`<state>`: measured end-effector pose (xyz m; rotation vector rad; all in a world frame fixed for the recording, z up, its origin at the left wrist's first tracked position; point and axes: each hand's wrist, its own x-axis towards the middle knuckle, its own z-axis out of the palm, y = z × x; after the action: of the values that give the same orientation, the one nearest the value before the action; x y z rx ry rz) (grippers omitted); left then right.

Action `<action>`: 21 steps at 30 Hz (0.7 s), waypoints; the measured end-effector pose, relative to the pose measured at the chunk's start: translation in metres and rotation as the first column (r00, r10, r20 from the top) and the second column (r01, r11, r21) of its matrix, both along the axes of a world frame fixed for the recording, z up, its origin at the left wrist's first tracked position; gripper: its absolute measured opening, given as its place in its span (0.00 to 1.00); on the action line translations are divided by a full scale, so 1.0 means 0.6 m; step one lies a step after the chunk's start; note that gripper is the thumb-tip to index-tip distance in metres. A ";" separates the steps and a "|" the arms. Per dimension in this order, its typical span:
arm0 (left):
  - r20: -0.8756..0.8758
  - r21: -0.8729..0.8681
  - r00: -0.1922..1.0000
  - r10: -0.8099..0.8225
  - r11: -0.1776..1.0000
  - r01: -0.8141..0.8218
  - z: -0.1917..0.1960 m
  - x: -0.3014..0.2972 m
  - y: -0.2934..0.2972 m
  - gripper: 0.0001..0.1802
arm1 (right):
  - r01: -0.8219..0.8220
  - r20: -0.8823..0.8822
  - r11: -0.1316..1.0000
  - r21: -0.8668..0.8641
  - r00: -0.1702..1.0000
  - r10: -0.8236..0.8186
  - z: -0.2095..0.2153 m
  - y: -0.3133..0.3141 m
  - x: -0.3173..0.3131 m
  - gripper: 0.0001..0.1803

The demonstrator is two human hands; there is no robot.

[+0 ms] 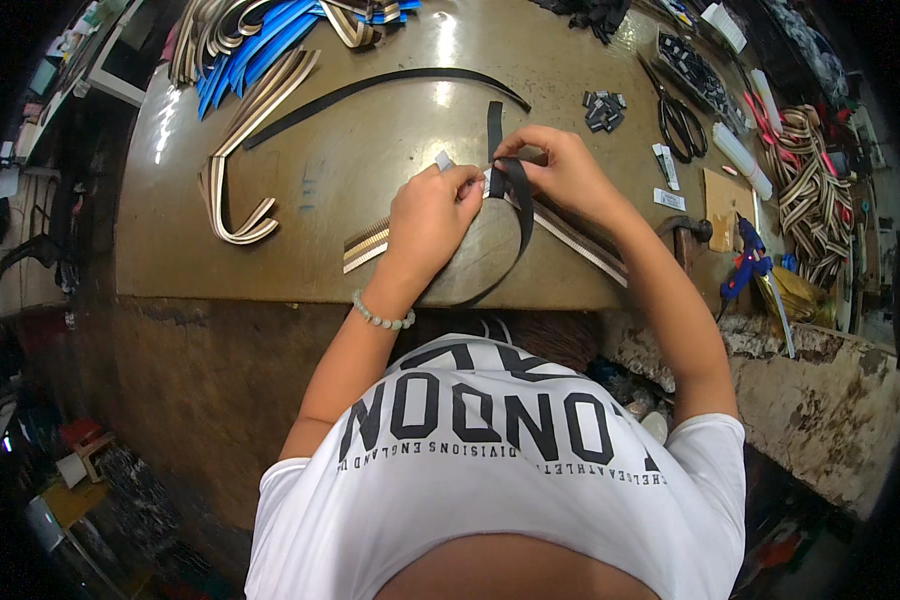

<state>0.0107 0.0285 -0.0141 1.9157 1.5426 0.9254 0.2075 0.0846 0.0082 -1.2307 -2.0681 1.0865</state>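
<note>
Just in front of me on the table, a black strap bends in a loop, and its short end stands out beyond my hands. My right hand pinches this strap between thumb and fingers. Close beside it, my left hand is closed with its thumb and fingertips at the same spot, where a small white label shows. A striped brown, cream and white strap runs under both hands and comes out on either side. What exactly the left fingers hold is partly hidden.
Another black strap and striped straps lie at left, below blue strips. To the right are small dark clips, black-handled pliers, a hammer, a blue glue gun and a striped strap pile.
</note>
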 end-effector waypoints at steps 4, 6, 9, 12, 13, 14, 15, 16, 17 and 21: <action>-0.022 0.014 1.000 -0.002 1.000 0.002 0.002 0.001 -0.001 0.09 | 0.032 -0.047 0.975 -0.219 0.998 -0.044 -0.008 0.015 -0.002 0.09; -0.015 0.000 0.999 0.034 0.999 -0.034 0.003 0.004 -0.002 0.10 | 0.007 -0.073 0.984 -0.177 0.997 -0.020 -0.007 0.015 -0.004 0.08; -0.042 -0.009 0.997 0.057 0.998 -0.058 0.004 0.010 -0.003 0.11 | 0.034 -0.057 0.972 -0.231 0.997 -0.048 -0.001 0.015 -0.008 0.07; -0.102 0.005 0.994 0.034 0.999 -0.034 0.004 0.015 -0.003 0.14 | 0.044 -0.018 0.941 -0.336 0.998 -0.053 0.005 0.026 -0.010 0.06; -0.126 0.013 0.992 0.023 1.000 -0.022 0.003 0.016 -0.003 0.14 | 0.047 0.054 0.949 -0.311 0.998 -0.032 0.005 0.035 -0.011 0.06; -0.159 0.060 0.987 0.006 0.998 0.004 0.003 0.017 -0.004 0.15 | 0.032 0.119 0.949 -0.315 0.993 0.006 0.004 0.047 -0.011 0.06; -0.193 0.103 0.981 -0.011 0.994 0.032 0.003 0.018 -0.004 0.15 | 0.005 0.152 0.954 -0.299 0.987 0.043 0.001 0.060 -0.012 0.06; -0.232 0.133 0.972 -0.032 0.989 0.065 0.003 0.018 -0.005 0.16 | 0.013 0.171 0.940 -0.341 0.984 0.049 -0.004 0.073 -0.013 0.07; -0.271 0.137 0.962 -0.034 0.988 0.074 0.003 0.019 -0.005 0.16 | 0.008 0.161 0.932 -0.361 0.985 0.054 -0.008 0.087 -0.014 0.07; -0.378 0.130 0.925 -0.045 0.986 0.101 0.005 0.025 -0.011 0.16 | 0.141 0.109 0.873 0.467 0.971 -0.214 -0.007 0.088 -0.015 0.12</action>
<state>0.0259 0.0219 -0.0113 2.3463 1.6322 0.6833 0.1982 0.1376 0.0042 -1.2569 -2.1094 0.3891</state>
